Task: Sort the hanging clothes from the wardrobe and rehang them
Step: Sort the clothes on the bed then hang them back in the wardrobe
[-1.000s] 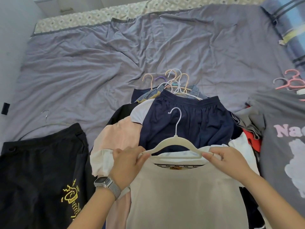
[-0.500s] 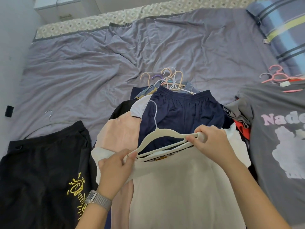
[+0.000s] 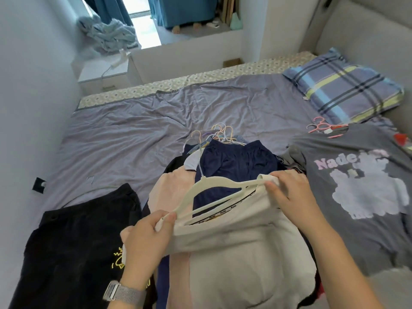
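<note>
left hand [image 3: 145,239]: pinches low end of white hanger [image 3: 214,186] | right hand [image 3: 287,192]: clamps cream T-shirt [image 3: 240,253] shoulder at high end | hanger axis: slants up-right between hands

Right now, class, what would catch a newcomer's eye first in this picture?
At the centre bottom, the left hand and right hand hold a cream T-shirt on a white hanger above a clothes pile. A grey printed T-shirt lies to the right, a plaid pillow beyond it.
</note>
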`<state>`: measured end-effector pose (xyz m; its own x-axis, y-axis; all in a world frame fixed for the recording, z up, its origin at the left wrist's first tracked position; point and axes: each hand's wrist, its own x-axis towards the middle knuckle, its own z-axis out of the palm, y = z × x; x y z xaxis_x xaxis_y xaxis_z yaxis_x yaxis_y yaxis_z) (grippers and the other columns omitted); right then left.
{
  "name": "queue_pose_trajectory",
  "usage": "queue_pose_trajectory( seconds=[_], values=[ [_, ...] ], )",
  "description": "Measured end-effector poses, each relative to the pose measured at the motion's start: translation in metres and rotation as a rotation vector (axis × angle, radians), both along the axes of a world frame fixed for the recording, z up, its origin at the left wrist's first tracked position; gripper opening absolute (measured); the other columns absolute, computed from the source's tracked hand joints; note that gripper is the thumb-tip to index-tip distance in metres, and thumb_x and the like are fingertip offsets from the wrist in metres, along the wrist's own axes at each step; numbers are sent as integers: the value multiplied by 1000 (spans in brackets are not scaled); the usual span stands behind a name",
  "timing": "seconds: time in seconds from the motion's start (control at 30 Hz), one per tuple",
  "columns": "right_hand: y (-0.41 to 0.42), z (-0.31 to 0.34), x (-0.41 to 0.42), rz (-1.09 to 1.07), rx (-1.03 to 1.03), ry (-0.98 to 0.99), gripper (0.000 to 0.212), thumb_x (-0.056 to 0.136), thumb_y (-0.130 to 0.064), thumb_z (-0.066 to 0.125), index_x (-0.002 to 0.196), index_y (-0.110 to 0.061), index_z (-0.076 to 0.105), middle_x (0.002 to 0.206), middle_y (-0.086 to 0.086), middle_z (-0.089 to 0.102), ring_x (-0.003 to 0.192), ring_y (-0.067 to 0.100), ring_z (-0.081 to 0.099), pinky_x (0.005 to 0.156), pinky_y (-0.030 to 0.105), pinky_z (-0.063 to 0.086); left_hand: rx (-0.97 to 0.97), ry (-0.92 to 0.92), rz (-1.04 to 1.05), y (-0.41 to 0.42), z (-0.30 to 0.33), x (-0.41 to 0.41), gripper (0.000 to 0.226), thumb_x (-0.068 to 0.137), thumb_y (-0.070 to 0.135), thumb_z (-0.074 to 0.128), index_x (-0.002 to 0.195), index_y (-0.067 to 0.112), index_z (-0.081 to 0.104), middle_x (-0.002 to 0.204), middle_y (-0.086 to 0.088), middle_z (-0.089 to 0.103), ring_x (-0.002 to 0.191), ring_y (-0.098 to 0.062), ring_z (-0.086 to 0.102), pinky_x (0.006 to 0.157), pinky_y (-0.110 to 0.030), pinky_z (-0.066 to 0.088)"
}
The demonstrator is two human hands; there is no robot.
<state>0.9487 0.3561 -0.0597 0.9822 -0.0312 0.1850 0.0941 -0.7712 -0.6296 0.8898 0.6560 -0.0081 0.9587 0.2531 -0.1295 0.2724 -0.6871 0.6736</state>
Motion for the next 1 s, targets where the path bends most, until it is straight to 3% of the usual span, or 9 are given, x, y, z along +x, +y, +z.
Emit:
queue_pose_trajectory(
  seconds=[0.13, 0.27, 0.43, 0.53, 0.67, 0.77, 0.83, 0.93, 1.0],
  values=[
    [29, 50, -65, -65, 81, -117, 31, 87, -47, 47, 96, -24, 65, 89, -19, 54, 89, 8, 43, 84, 30, 29, 32, -67, -11, 24, 47, -53, 37, 76, 55, 36, 66, 36, 67, 66, 20, 64, 79, 3, 56, 85, -25, 18],
    [58, 81, -125, -96, 105, -140, 30, 85, -57, 41, 95, -38, 61, 90, -17, 55, 90, 17, 44, 80, 30, 31, 50, -125, -5, 55, 87, -104, 34, 74, 54, 38, 67, 36, 66, 67, 28, 61, 81, 11, 51, 91, -28, 22],
    [81, 106, -192, -148, 122, -182, 19, 84, -59, 40, 89, -49, 56, 92, -21, 54, 92, 17, 44, 82, 29, 29, 69, -177, -3, 75, 112, -155, 28, 86, 49, 51, 64, 37, 66, 55, 13, 59, 80, 3, 50, 92, -29, 23],
    [76, 112, -227, -210, 101, -184, 29, 83, -60, 40, 92, -42, 60, 89, -13, 57, 92, 20, 46, 78, 26, 28, 77, -190, -58, 70, 116, -174, 32, 84, 52, 45, 62, 38, 64, 53, 26, 56, 76, -3, 51, 94, -34, 28],
    [57, 122, -267, -301, 100, -198, 32, 80, -62, 40, 94, -41, 60, 89, -12, 56, 93, 16, 43, 79, 28, 31, 40, -200, -132, 52, 122, -186, 29, 86, 51, 50, 62, 41, 64, 53, 10, 59, 79, -7, 50, 92, -32, 29],
    [38, 129, -289, -371, 90, -227, 37, 79, -62, 40, 94, -37, 62, 88, -16, 55, 91, 12, 41, 80, 29, 31, 22, -217, -210, 30, 129, -188, 28, 88, 49, 51, 66, 39, 66, 59, 8, 62, 83, 6, 46, 95, -32, 27],
    [22, 134, -301, -418, 81, -232, 41, 79, -62, 40, 95, -33, 64, 89, -15, 55, 91, 14, 41, 78, 27, 29, 28, -246, -276, 12, 132, -186, 31, 88, 49, 49, 63, 38, 64, 63, 16, 63, 85, 19, 42, 91, -30, 25],
    [-9, 137, -317, -478, 70, -251, 39, 79, -60, 41, 94, -33, 64, 90, -15, 57, 91, 17, 45, 76, 17, 28, 67, -255, -360, -21, 133, -180, 30, 75, 53, 37, 59, 41, 59, 69, 43, 53, 82, 18, 45, 80, -24, 16],
    [-33, 137, -326, -521, 67, -256, 39, 79, -59, 42, 94, -31, 64, 91, -12, 59, 91, 20, 48, 77, 8, 29, 68, -249, -395, -47, 132, -178, 31, 73, 54, 37, 60, 40, 61, 65, 33, 58, 74, 7, 51, 78, -21, 14]
  ],
)
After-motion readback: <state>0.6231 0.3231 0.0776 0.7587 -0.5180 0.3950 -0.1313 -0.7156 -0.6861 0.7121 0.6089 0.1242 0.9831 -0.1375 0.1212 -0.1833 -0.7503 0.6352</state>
